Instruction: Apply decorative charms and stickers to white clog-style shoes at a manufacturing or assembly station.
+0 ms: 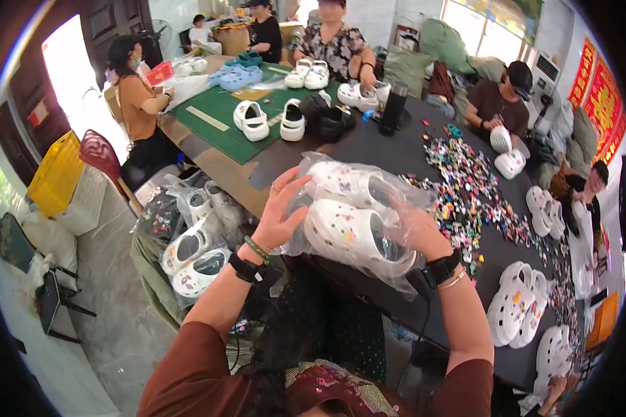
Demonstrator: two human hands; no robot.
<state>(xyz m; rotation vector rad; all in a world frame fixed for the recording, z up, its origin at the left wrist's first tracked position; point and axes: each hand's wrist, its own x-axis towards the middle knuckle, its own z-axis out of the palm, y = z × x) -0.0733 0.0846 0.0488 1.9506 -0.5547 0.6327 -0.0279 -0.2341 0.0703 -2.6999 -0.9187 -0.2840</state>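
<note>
A clear plastic bag holding a pair of white clogs with small coloured charms hangs in front of me over the near edge of the dark table. My left hand grips the bag's left side, fingers spread against the plastic. My right hand is inside or behind the plastic on the right, pressed to the lower clog. Both wrists carry black bands.
A heap of small coloured charms covers the table to my right. More white clogs lie at the right edge, others on a green mat. Bagged clogs pile at my left. Several people sit around the table.
</note>
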